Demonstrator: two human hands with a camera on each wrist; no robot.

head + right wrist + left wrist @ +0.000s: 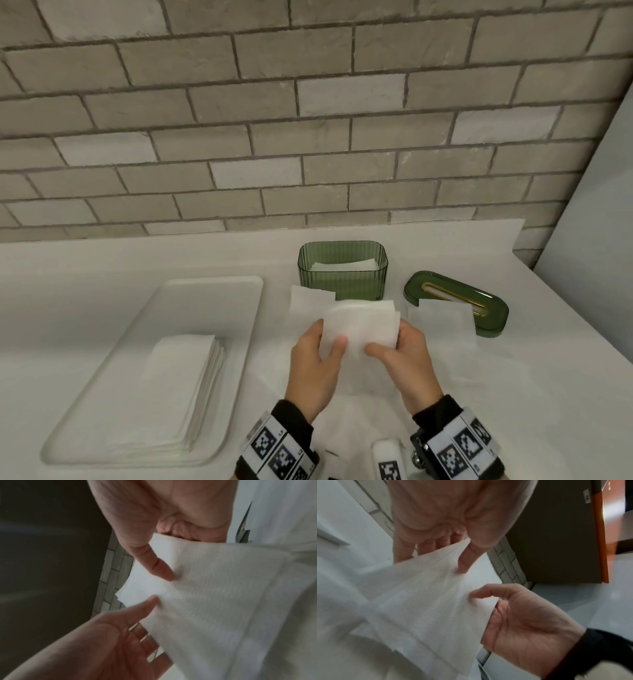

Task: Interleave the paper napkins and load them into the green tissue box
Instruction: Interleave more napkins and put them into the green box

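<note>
Two hands share one folded napkin bundle (pixel 359 329) at the middle of the frame. Starting at lower left, the spare napkin stack (pixel 185 387) lies in the white tray (pixel 212 284), untouched. My left hand (pixel 315 363) pinches the bundle's left edge, thumb on top and fingers beneath; my right hand (pixel 407 356) pinches the right edge the same way. Just beyond, at centre, stands the green tissue box (pixel 342 270), open, with napkins already inside. Its lid (pixel 455 301) lies on the worktop (pixel 85 260) to the right, with a loose napkin (pixel 442 322) overlapping its near edge. My worry is that the soft layers slide apart or unfold if one grip loosens, spoiling the interleave. How many sheets I hold I cannot tell; the wrist views are blurred, and my fingers under the paper are hidden.
</note>
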